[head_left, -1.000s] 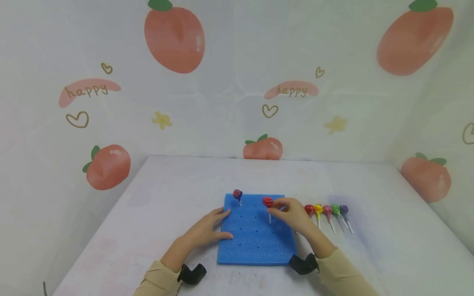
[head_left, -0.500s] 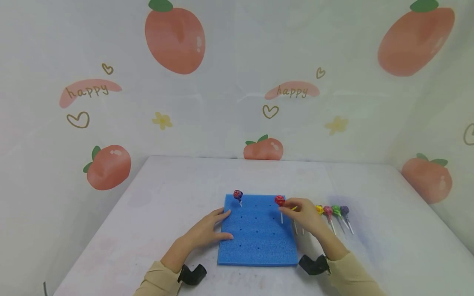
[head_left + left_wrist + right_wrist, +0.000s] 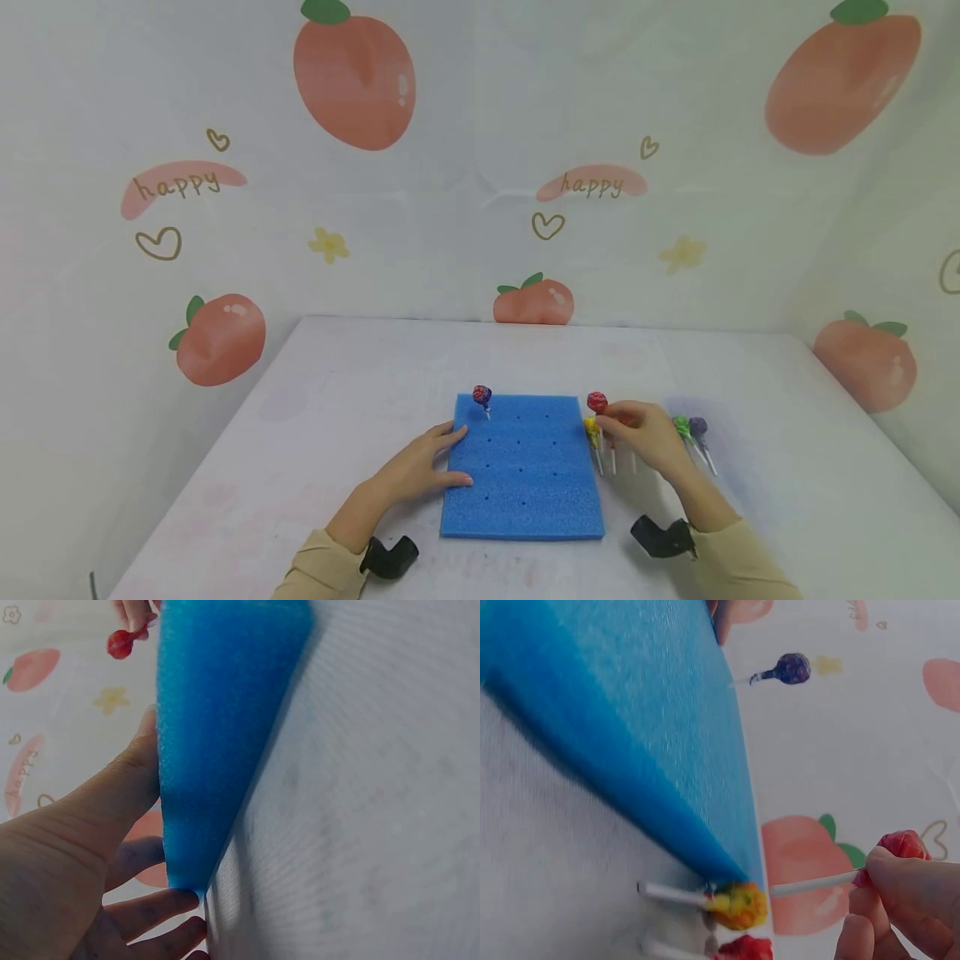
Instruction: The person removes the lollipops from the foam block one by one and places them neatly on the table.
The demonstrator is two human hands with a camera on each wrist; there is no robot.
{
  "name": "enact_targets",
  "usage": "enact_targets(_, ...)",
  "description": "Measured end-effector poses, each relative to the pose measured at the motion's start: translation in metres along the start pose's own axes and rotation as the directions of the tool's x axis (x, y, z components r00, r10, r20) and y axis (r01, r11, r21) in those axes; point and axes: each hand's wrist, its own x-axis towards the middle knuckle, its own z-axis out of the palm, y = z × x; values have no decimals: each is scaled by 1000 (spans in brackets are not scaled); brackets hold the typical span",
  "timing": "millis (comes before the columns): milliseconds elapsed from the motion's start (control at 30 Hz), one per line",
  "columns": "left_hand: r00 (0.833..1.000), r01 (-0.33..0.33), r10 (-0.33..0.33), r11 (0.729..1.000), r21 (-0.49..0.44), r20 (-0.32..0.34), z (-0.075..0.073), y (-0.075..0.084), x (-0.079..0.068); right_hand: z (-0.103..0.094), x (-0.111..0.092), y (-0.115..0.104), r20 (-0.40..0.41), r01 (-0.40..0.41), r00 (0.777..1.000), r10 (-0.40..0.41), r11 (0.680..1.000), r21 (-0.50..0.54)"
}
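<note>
My right hand point(image 3: 643, 433) pinches a red-wrapped lollipop point(image 3: 597, 402) just under its candy head, the white stick pointing down in the head view. It hovers over a row of lollipops right of a blue foam board point(image 3: 525, 475) dotted with small holes. A dark purple-and-red lollipop point(image 3: 482, 395) stands upright in the board's far left hole. Along the board's left edge rests my left hand point(image 3: 420, 467), fingers spread and relaxed. In the left wrist view its thumb and fingers touch the foam's side point(image 3: 217, 735).
Nearest the board in the row lies a yellow lollipop point(image 3: 592, 429). Beyond my right hand are a green lollipop point(image 3: 682, 426) and a purple lollipop point(image 3: 698, 427); the hand partly hides those between. A printed cloth backdrop point(image 3: 420, 275) rises behind the white table point(image 3: 360, 358).
My right hand has carried the red lollipop rightward from above the board to above the row beside it. The left hand stays on the board's edge.
</note>
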Motion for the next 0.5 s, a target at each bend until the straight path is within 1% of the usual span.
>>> enact_targets(167,1000,1,-1,1000,1,1,1,0,0,-13,-5,7,-10,-43,999,43,998,-52)
enact_targets(333,1000,7,-7,1000,6,5,1,1,0,-23,-6,14,-44,-74,997,70,991,-108)
enact_targets(500,1000,13,-13,1000,9,2,1,2,-1,-31,-5,24,-57,-103,994,97,988,-117)
